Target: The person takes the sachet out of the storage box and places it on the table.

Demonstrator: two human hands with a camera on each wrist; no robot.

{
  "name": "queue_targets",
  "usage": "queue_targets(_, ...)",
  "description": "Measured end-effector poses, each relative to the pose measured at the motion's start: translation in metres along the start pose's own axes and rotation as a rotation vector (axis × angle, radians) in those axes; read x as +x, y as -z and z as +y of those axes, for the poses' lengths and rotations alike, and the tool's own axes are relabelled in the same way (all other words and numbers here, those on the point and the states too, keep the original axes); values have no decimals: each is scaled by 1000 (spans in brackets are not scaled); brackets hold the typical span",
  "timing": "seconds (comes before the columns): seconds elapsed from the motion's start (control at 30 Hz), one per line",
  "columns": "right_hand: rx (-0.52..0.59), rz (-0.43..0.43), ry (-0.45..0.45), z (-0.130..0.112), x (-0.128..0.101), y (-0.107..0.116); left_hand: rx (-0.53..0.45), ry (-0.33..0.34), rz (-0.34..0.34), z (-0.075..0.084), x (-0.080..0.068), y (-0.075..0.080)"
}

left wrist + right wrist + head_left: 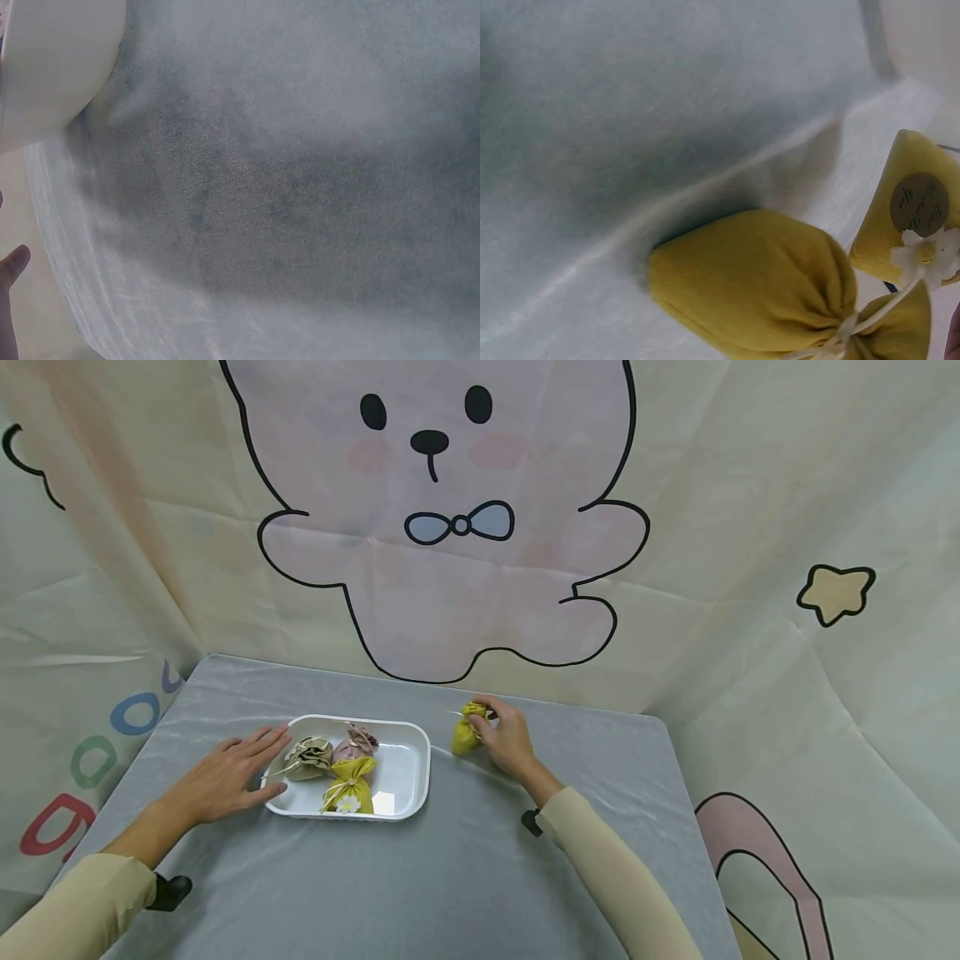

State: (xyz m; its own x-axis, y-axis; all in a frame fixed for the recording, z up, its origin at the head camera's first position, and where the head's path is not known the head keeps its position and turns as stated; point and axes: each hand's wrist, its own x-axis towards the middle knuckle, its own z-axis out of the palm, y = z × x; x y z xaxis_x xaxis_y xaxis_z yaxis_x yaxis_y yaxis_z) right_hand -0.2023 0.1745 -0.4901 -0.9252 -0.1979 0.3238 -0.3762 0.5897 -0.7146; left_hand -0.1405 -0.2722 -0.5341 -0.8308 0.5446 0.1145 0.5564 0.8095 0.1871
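In the head view my right hand (506, 739) pinches a yellow drawstring sachet (465, 742) near its gathered neck. The right wrist view shows two yellow sachets: one with a white flower and round brown label (919, 204), beside a sliver of finger, and a plainer one (754, 281) on the cloth closer to the camera. My left hand (236, 772) lies with extended fingers at the left rim of a white tray (405, 768). The tray holds an olive-beige sachet (309, 758), a pink one (356, 742) and a yellow flowered one (349, 787).
A grey cloth (450, 877) covers the table. Behind it hangs a cream backdrop (712, 635) with a bear drawing, close against the table's back edge. Black wrist straps (171, 892) show at both sleeves.
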Motion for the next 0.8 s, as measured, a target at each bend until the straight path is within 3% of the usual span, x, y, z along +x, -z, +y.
queue_targets(0.17, -23, -8, -21, 5, -2, 2, -2, 4, 1, 0, 0, -1)
queue_targets(0.5, -60, -17, 28, 19, -9, -2, -7, 27, -31, 1, 1, 0)
queue_targets(0.8, -132, -85, -26, 23, -12, 0, -3, 5, 6, 2, -1, 0)
